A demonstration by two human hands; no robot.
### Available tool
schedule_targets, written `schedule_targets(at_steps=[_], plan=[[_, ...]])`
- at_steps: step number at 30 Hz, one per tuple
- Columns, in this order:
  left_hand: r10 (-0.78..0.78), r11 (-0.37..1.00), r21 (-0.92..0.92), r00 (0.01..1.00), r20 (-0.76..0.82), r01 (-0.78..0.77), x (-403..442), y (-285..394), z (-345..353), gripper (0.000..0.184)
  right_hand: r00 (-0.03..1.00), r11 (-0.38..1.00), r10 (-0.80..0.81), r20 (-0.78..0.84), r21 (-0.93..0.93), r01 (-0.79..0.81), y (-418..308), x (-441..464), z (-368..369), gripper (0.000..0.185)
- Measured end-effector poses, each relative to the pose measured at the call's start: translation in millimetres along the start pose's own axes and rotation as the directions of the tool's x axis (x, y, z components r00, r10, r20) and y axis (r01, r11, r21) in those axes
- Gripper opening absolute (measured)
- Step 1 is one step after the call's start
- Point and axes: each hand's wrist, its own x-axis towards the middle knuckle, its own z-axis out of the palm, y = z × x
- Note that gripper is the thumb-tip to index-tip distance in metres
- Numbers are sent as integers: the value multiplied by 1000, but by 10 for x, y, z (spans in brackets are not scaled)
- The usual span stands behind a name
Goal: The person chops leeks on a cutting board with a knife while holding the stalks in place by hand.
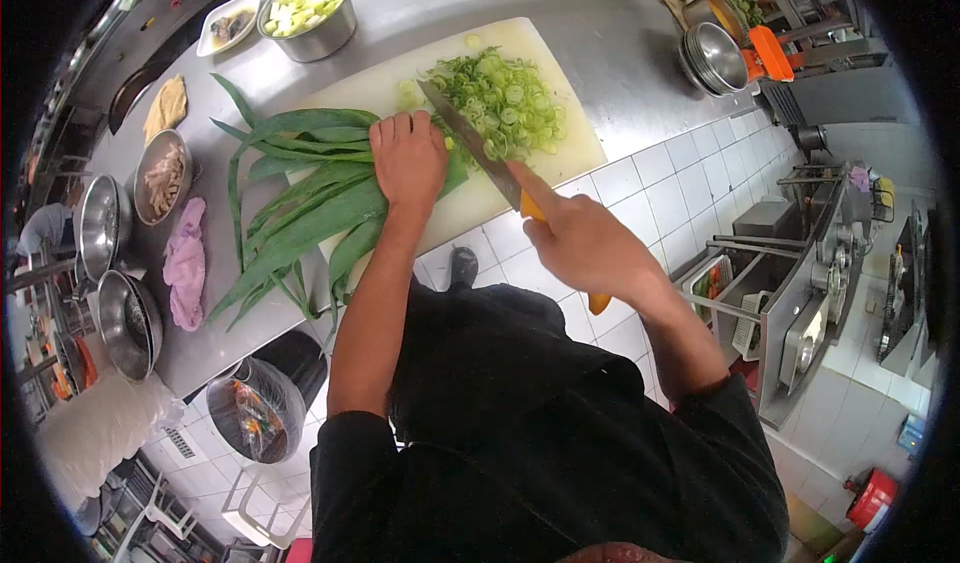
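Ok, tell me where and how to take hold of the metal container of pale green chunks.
Pinch the metal container by its upright wall on the right, thumb over the rim. Come in from the right: its round, open top leaves that edge exposed, whereas the white dish sits close on the left.

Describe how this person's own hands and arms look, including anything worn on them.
Both the left hand and the right hand are bare, without gloves. No watch or bracelet shows on either wrist, and no ring can be made out. The forearms are uncovered; the left sleeve and right sleeve are short, loose and plain black, with no visible markings.
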Motion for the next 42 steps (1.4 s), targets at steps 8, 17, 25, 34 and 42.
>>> schedule_targets(at_steps=[8, 17, 25, 34, 42], plan=[[26, 1000, 8, 1000, 6, -26, -3, 7, -20, 10, 1000, 1000, -11, -8, 14, 11, 100, -115, 190, 67], [15, 999, 38, 999, 50, -17, 9, 7, -13, 12, 981, 997, -61, -185, 32, 68, 369, 521, 1064, 72], [14, 998, 55, 999, 36, -16, -13, -21, 16, 12, 983, 993, -98, -152, 49, 107, 266, 688, 456, 71], [12, 1000, 25, 998, 67, -14, -8, -10, -2, 13, 986, 987, 92, 139, 116, -109, -159, 193, -82, 68], [23, 1000, 3, 999, 41, -23, -1, -13, -6, 12, 997, 999, 36, 62, 38, -38, 31, 18, 135, 69]])
